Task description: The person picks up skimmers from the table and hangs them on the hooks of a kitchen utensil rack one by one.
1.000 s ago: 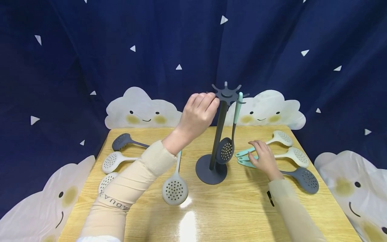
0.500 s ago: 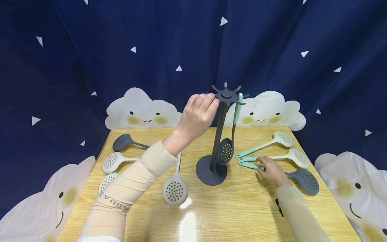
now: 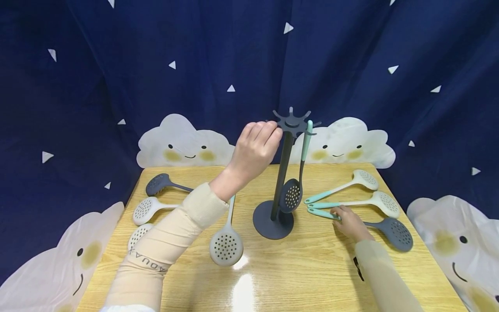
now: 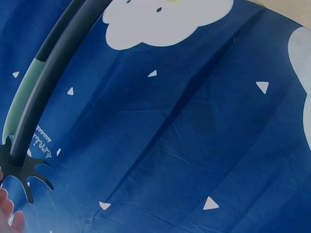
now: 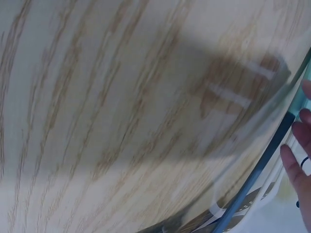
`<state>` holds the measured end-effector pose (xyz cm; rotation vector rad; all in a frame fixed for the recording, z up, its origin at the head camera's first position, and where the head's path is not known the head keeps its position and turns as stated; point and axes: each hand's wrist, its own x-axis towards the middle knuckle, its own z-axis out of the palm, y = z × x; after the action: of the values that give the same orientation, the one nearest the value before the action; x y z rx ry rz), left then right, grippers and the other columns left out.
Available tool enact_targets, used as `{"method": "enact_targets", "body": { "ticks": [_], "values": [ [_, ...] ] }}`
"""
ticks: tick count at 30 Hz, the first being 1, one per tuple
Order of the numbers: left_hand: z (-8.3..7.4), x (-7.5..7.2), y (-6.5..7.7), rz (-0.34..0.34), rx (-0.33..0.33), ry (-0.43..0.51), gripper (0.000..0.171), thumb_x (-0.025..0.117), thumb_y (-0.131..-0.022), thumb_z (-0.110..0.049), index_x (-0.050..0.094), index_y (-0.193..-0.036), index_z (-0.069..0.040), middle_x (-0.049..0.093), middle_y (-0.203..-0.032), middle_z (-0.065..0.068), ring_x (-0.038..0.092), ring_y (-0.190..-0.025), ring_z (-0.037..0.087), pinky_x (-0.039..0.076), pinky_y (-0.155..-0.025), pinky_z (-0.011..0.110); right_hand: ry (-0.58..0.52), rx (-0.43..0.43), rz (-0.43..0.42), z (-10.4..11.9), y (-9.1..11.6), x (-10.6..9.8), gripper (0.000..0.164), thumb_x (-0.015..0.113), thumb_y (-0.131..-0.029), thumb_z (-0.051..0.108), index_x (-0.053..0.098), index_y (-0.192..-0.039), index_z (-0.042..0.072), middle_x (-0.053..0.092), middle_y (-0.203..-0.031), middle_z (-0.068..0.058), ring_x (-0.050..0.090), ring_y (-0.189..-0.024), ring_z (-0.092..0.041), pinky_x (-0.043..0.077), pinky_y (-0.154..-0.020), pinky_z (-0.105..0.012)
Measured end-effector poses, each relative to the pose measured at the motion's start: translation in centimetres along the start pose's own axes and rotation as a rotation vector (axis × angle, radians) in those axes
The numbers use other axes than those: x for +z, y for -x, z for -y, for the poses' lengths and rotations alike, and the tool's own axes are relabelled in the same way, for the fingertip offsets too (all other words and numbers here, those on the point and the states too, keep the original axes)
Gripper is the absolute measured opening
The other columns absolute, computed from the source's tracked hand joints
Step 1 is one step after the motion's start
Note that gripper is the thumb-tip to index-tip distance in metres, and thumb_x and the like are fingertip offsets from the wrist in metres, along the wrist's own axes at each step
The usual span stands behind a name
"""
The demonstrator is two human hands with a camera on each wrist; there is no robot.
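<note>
A dark utensil rack [image 3: 281,173] with a round base and curved hooks stands mid-table. A dark skimmer [image 3: 291,195] with a mint handle hangs from its right side. My left hand [image 3: 257,141] holds the tip of a rack hook; only fingertips [image 4: 7,206] show in the left wrist view. Below that forearm a white skimmer [image 3: 226,248] has its upper handle hidden. On the right, my right hand [image 3: 351,223] pinches the mint handle of a dark grey skimmer [image 3: 396,234] lying on the table. The right wrist view shows its fingers [image 5: 294,167] beside that handle.
Two white mint-handled utensils [image 3: 386,203] lie beyond the right hand. On the left are a dark slotted utensil [image 3: 157,184] and two white perforated ones [image 3: 143,210], partly under the left sleeve. A dark blue curtain [image 3: 249,52] hangs behind the wooden table [image 3: 296,277].
My right hand has moved right and toward me, from above the mint handle ends down to the dark grey skimmer's handle. The left hand and the rack have not moved.
</note>
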<state>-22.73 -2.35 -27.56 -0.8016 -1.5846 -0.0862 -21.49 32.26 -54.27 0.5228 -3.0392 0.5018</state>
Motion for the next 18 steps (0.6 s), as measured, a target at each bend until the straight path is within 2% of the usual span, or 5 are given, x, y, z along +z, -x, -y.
{"method": "enact_targets", "body": {
  "ticks": [5,18],
  "values": [
    [0.0,-0.01,-0.02,0.005,0.0,0.001,0.006,0.053,-0.084,-0.002,0.057,-0.088,-0.003,0.058,-0.089,0.008,0.054,-0.08,0.022,0.043,-0.073,0.031,0.036,0.025,-0.015,-0.2,-0.14,0.38,0.03,0.069,-0.077,0.005,0.059,-0.105,0.002,0.054,-0.092,-0.012,0.054,-0.078,-0.026,0.047,-0.062,-0.038],
    [-0.02,-0.03,-0.04,0.004,-0.002,-0.001,0.006,0.052,-0.084,-0.001,0.057,-0.087,-0.003,0.058,-0.089,0.008,0.054,-0.08,0.022,0.044,-0.072,0.03,0.127,0.038,-0.058,0.4,-0.58,0.81,0.026,0.071,-0.074,0.002,0.061,-0.099,0.004,0.056,-0.093,-0.015,0.053,-0.086,-0.036,0.047,-0.063,-0.046]
  ]
}}
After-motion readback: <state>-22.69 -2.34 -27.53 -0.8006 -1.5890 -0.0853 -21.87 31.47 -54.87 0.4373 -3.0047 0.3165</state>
